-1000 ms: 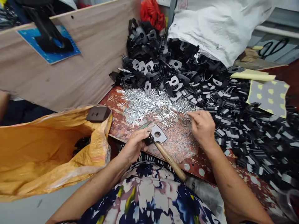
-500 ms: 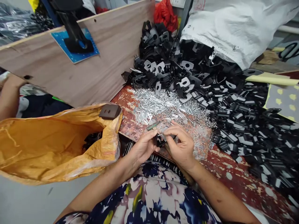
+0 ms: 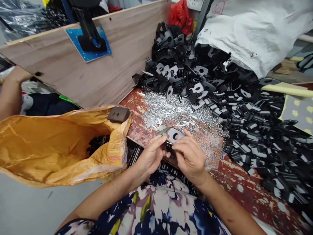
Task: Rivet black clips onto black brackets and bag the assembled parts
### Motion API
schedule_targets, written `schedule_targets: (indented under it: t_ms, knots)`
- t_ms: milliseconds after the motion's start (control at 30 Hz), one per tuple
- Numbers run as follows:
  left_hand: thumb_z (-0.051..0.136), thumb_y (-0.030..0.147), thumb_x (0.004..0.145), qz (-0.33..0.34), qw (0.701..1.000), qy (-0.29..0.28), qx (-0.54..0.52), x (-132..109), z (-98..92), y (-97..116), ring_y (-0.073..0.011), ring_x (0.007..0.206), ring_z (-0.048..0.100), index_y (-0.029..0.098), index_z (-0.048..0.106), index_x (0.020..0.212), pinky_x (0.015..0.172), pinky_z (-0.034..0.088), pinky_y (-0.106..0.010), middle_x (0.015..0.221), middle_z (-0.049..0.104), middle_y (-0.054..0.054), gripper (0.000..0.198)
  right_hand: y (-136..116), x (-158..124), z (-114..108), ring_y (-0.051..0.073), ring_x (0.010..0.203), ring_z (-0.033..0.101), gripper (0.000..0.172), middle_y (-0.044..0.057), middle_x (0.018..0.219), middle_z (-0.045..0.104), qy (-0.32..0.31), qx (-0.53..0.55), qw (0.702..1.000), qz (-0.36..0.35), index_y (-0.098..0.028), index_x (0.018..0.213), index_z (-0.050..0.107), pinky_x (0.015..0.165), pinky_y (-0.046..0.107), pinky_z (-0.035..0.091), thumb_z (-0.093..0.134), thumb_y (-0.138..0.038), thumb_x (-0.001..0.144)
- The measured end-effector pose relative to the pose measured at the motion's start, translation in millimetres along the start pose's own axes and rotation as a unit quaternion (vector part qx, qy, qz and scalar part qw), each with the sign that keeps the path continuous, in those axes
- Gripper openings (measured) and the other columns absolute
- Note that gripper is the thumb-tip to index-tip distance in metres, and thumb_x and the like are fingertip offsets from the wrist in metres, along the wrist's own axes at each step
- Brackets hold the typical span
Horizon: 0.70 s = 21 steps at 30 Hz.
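Observation:
My left hand and my right hand meet over the table's near edge, both pinched on one small black plastic clip with a round hole in its flat tab. The fingertips of my right hand press at the clip's lower end, where a thin metal pin may sit; I cannot make it out. Just beyond the hands lies a spread of several small silver pins. Behind and to the right is a big heap of black clip parts.
An open yellow sack with black parts inside hangs at the left of the table, a brown clip on its rim. A wooden board stands behind. A white sack spills the black parts. Another person's arm shows far left.
My right hand came back from the pin pile to the clip in my left hand. The hammer handle seen earlier is now hidden under my hands. The view shifted left and down.

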<state>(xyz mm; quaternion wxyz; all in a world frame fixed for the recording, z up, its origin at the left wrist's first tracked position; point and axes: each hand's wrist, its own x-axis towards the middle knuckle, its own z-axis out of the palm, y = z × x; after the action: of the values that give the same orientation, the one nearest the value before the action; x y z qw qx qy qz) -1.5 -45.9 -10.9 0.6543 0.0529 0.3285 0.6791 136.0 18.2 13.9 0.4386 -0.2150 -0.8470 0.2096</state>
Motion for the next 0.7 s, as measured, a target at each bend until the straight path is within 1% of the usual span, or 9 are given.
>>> schedule_targets:
  t_ms: [167, 200, 267, 367, 433, 500, 567, 633, 700]
  knots:
    - [0.084, 0.03, 0.079, -0.008, 1.0, 0.002, 0.009, 1.0, -2.4, -2.4, -0.0122, 0.069, 0.058, 0.017, 0.073, 0.087, 0.048, 0.051, -0.021, 0.084, 0.064, -0.001, 0.019, 1.6, -3.6, -4.2, 0.017, 0.08, 0.065, 0.031, -0.001, 0.086, 0.069, -0.02, 0.0, 0.999, 0.026, -0.028, 0.104, 0.066, 0.109, 0.061, 0.051, 0.055, -0.004, 0.09]
    - [0.083, 0.03, 0.079, -0.008, 1.0, 0.002, 0.011, 1.4, -2.5, -3.4, -0.0122, 0.068, 0.058, 0.017, 0.073, 0.087, 0.048, 0.051, -0.021, 0.083, 0.064, 0.0, 0.019, 1.2, -3.8, -4.3, 0.017, 0.08, 0.064, 0.03, -0.001, 0.085, 0.068, -0.027, -0.01, 0.999, 0.018, -0.028, 0.104, 0.066, 0.109, 0.06, 0.051, 0.054, -0.004, 0.09]
    - [0.083, 0.03, 0.079, 0.002, 1.0, 0.006, 0.014, 1.7, -1.0, -4.5, -0.0118, 0.067, 0.058, 0.017, 0.073, 0.086, 0.05, 0.051, -0.021, 0.081, 0.064, 0.0, 0.019, -1.0, -4.5, -3.4, 0.017, 0.081, 0.062, 0.029, 0.0, 0.084, 0.067, -0.046, -0.053, 0.997, -0.023, -0.029, 0.103, 0.066, 0.11, 0.059, 0.05, 0.054, -0.005, 0.091]
    - [0.086, 0.028, 0.074, 0.046, 0.998, 0.033, 0.014, 0.5, 5.4, -2.6, -0.0106, 0.071, 0.06, 0.016, 0.072, 0.081, 0.061, 0.053, -0.019, 0.081, 0.068, 0.001, 0.019, -7.1, -4.0, -1.3, 0.017, 0.079, 0.059, 0.025, -0.001, 0.077, 0.062, -0.08, -0.127, 0.984, -0.095, -0.03, 0.096, 0.066, 0.113, 0.054, 0.049, 0.055, -0.008, 0.093]
    - [0.088, 0.029, 0.072, 0.069, 0.996, 0.049, 0.039, -0.9, 10.1, 0.4, -0.0093, 0.069, 0.06, 0.016, 0.071, 0.077, 0.062, 0.052, -0.018, 0.077, 0.068, 0.001, 0.021, -11.3, -0.9, -2.0, 0.016, 0.076, 0.057, 0.023, -0.001, 0.073, 0.059, -0.094, -0.146, 0.978, -0.111, -0.03, 0.092, 0.066, 0.112, 0.051, 0.05, 0.055, -0.01, 0.094]
    - [0.088, 0.032, 0.072, 0.073, 0.992, 0.052, 0.091, -1.9, 12.4, 2.8, -0.0079, 0.059, 0.055, 0.016, 0.069, 0.072, 0.056, 0.049, -0.017, 0.068, 0.063, 0.003, 0.025, -13.9, 4.5, -5.5, 0.016, 0.077, 0.056, 0.022, 0.0, 0.075, 0.059, -0.096, -0.139, 0.981, -0.097, -0.027, 0.093, 0.066, 0.111, 0.048, 0.051, 0.053, -0.009, 0.096]
    - [0.087, 0.035, 0.073, 0.07, 0.988, 0.048, 0.132, -1.8, 11.4, 3.3, -0.0072, 0.052, 0.051, 0.016, 0.066, 0.068, 0.05, 0.046, -0.018, 0.062, 0.058, 0.004, 0.029, -14.2, 10.0, -10.6, 0.017, 0.079, 0.057, 0.023, 0.002, 0.079, 0.061, -0.105, -0.123, 0.985, -0.063, -0.024, 0.098, 0.066, 0.111, 0.049, 0.051, 0.049, -0.009, 0.098]
    - [0.087, 0.036, 0.073, 0.064, 0.987, 0.044, 0.14, -0.5, 8.1, 2.1, -0.0079, 0.053, 0.051, 0.016, 0.066, 0.068, 0.047, 0.046, -0.018, 0.063, 0.058, 0.004, 0.03, -12.2, 12.8, -15.0, 0.017, 0.081, 0.059, 0.023, 0.003, 0.081, 0.064, -0.13, -0.11, 0.985, -0.03, -0.021, 0.103, 0.066, 0.111, 0.048, 0.051, 0.047, -0.008, 0.099]
    - [0.088, 0.037, 0.072, 0.053, 0.99, 0.043, 0.124, 1.6, 4.1, 0.6, -0.0087, 0.056, 0.053, 0.016, 0.069, 0.071, 0.046, 0.048, -0.019, 0.068, 0.06, 0.003, 0.028, -8.9, 11.7, -17.3, 0.018, 0.083, 0.062, 0.024, 0.003, 0.083, 0.067, -0.165, -0.093, 0.982, -0.007, -0.021, 0.106, 0.067, 0.111, 0.048, 0.05, 0.047, -0.009, 0.099]
